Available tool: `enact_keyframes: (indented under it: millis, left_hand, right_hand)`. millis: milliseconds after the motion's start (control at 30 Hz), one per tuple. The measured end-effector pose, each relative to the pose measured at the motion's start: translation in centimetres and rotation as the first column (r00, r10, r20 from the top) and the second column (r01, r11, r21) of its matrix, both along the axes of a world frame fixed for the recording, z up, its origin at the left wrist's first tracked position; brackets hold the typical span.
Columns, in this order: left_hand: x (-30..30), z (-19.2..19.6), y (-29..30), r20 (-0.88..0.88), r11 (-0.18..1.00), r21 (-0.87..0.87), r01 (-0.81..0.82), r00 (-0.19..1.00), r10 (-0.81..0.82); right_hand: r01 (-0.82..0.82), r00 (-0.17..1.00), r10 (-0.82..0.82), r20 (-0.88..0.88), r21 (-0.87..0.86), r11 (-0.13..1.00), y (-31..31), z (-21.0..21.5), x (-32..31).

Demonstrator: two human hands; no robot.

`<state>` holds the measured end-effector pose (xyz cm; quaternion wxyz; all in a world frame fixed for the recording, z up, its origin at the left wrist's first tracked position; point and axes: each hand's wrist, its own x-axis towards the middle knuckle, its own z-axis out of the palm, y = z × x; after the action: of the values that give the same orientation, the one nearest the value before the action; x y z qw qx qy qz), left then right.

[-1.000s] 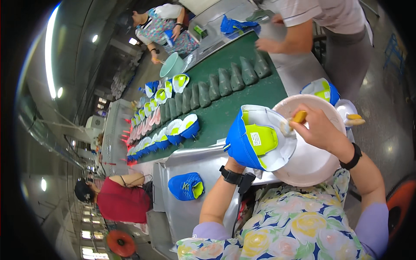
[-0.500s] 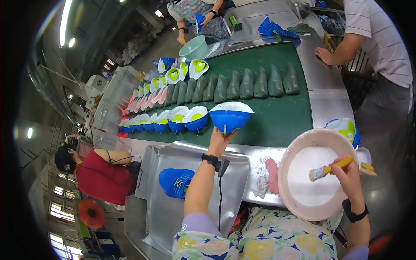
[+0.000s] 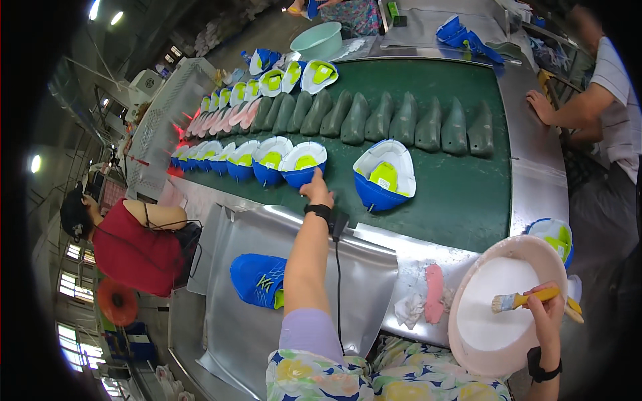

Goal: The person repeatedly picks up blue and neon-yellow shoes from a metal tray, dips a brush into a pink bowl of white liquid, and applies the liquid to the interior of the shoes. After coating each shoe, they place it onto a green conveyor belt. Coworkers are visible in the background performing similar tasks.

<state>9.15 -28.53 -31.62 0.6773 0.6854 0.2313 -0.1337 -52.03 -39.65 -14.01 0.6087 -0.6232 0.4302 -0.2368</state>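
Note:
My left hand (image 3: pixel 317 190) reaches over the belt's near edge, fingers apart, its fingertips against the near side of a blue-and-white shoe upper (image 3: pixel 291 160) with lime-green lining. Whether they grip its edge is hard to see. To the right, another blue shoe upper (image 3: pixel 380 197) lies by itself on the green belt (image 3: pixel 461 194), its white inside facing up. A paintbrush (image 3: pixel 525 300) with a yellow handle is in my right hand (image 3: pixel 547 311), its pale bristles above a wide pinkish basin (image 3: pixel 465 341) of white liquid.
Dark green shoe lasts (image 3: pixel 354 120) and pink insoles (image 3: pixel 221 120) line the belt, with more uppers behind. A blue shoe (image 3: pixel 254 277) sits on the metal tray (image 3: pixel 227 327) before me. A pink strip (image 3: pixel 434 294) lies beside the basin. Co-workers stand or sit around.
My left hand has let go of the upper, now resting on the belt, and moved left to the neighbouring one. The brush stays over the basin. The whole view has shifted.

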Motion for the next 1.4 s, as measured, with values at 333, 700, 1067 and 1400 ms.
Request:
enact_keyframes:
  millis: [333,700,1067,1400]
  left_hand:
    - [2.0,1.6,2.4,0.022,0.988,-0.157,-0.011,1.000,0.015]
    - [3.0,9.9,18.7,0.434,0.693,0.698,0.179,0.665,-0.608]
    - [-20.8,5.6,36.0,0.394,0.197,0.908,-0.369,0.597,-0.699]
    - [-21.7,5.2,32.3,0.115,0.678,0.136,0.722,0.668,-0.735]
  right_hand:
    - [-0.002,0.999,0.001,-0.037,-0.021,1.000,-0.2,0.8,1.3]
    - [-0.097,0.991,0.087,-0.100,-0.101,0.990,-2.4,-2.7,-3.8]
    - [-0.151,0.985,0.126,-0.121,-0.222,0.963,-2.7,-4.6,-3.1]
    - [-0.354,0.909,0.190,-0.371,-0.448,0.821,-1.5,-2.1,-1.2]
